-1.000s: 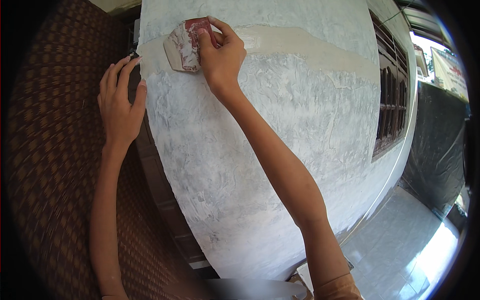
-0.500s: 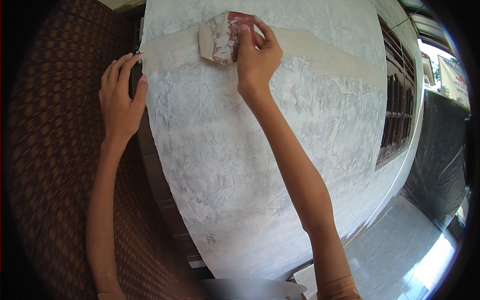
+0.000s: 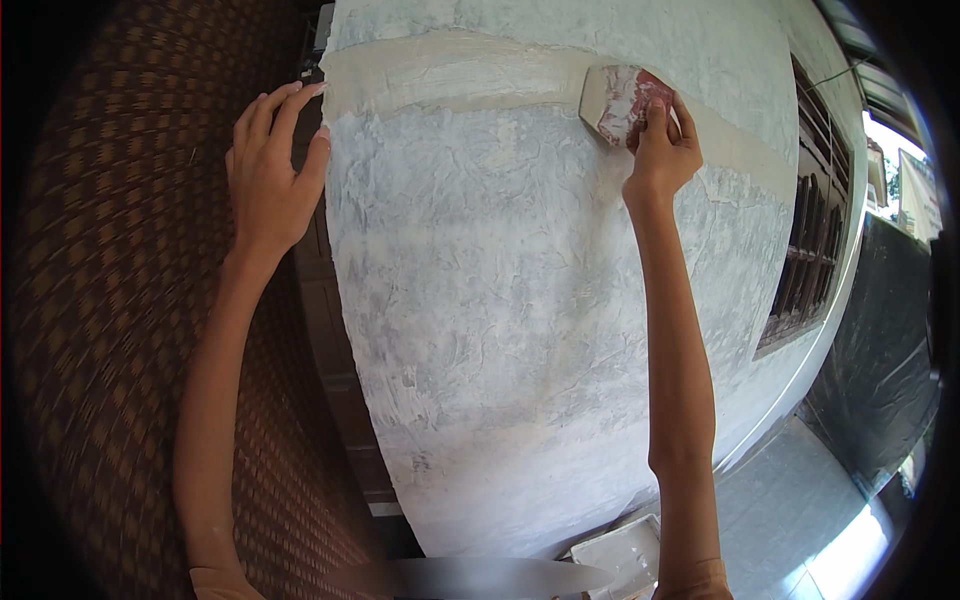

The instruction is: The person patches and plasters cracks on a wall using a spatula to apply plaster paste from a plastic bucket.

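- The rough, white-and-grey wall (image 3: 500,300) filled the middle of the view, its left edge running down toward the bottom.
- A brown woven panel (image 3: 100,300) covered the left side.
- Grey floor tiles (image 3: 770,500) lay at lower right, part of them in bright light.
- A black sheet (image 3: 880,320) hung beyond the wall's far end.
- A smooth beige band (image 3: 460,75) crossed the upper wall, from its left edge toward the window.
- The dark-framed window (image 3: 815,220) was set in the wall's right part.
- A whitish tray (image 3: 615,548) sat low down, beside the right forearm; its contents were unclear.
- The left hand (image 3: 272,180) had its grip spread, fingertips and thumb at the wall's left edge.
- The right hand (image 3: 664,150) kept its grip pinching the scraper's reddish handle.
- The smeared scraper (image 3: 628,105) was up on the beige band, its pale blade pointing left.
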Tool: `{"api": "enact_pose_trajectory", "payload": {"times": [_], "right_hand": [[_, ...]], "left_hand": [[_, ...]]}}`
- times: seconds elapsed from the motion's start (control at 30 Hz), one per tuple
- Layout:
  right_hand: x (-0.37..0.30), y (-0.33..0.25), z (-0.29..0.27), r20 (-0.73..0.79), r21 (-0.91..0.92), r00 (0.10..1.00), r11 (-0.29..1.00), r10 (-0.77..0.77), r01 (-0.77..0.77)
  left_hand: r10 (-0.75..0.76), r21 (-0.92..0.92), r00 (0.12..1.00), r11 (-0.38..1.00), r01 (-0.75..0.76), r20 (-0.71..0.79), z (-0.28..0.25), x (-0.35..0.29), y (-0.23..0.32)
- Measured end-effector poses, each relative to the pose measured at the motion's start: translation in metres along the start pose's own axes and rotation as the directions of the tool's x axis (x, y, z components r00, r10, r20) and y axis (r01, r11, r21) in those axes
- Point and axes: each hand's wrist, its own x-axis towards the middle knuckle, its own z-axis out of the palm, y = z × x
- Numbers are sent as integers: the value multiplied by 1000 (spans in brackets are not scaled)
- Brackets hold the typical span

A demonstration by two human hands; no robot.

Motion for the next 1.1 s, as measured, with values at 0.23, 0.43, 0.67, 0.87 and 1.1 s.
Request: {"api": "enact_pose_trajectory", "payload": {"times": [0.23,0.43,0.67,0.87,1.1], "right_hand": [[2,-23,-32,-24,-96,990,986,-137,134],[-20,-41,-35,111,-178,988,976,-103,122],[-6,-46,-100,237,-110,969,989,-75,104],[3,-60,-179,264,-109,963,994,53,-25],[-2,-78,-289,241,-333,930,923,279,-191]], "left_hand": [[58,-124,997,990,-65,-59,14,4,21],[-43,-226,986,971,79,159,-13,-1,67],[-19,-168,975,984,57,223,-19,-17,117],[-112,-154,925,972,178,364,-34,-35,179],[-72,-107,943,988,113,326,-27,-95,274]]}}
